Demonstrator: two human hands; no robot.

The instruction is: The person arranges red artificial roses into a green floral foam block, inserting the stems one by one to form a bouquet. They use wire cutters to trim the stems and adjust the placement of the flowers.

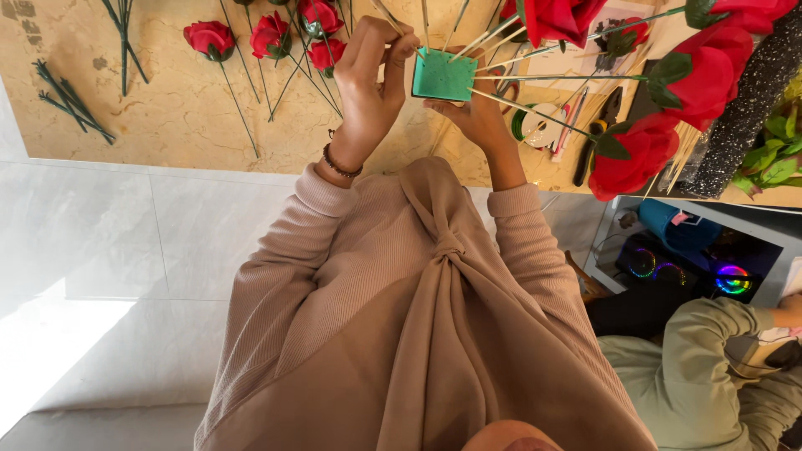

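Note:
A green foam block (443, 75) is held up over the marble table (167, 108). Several thin stems stick out of it, and they carry red fabric roses (702, 79) that fan out to the right. My right hand (478, 113) grips the block from underneath. My left hand (372, 79) is at the block's left edge, its fingers pinched on a thin stem (391, 18) that meets the block's upper left corner. A beaded bracelet sits on my left wrist.
Loose red roses (267, 35) and bare green stems (71, 100) lie on the table at the left. Pliers (595, 138), a tape roll (535, 125), a black glittery sheet (743, 117) and green leaves (777, 154) sit at the right. Another person's olive sleeve (710, 359) is at lower right, near a lit computer case (685, 267).

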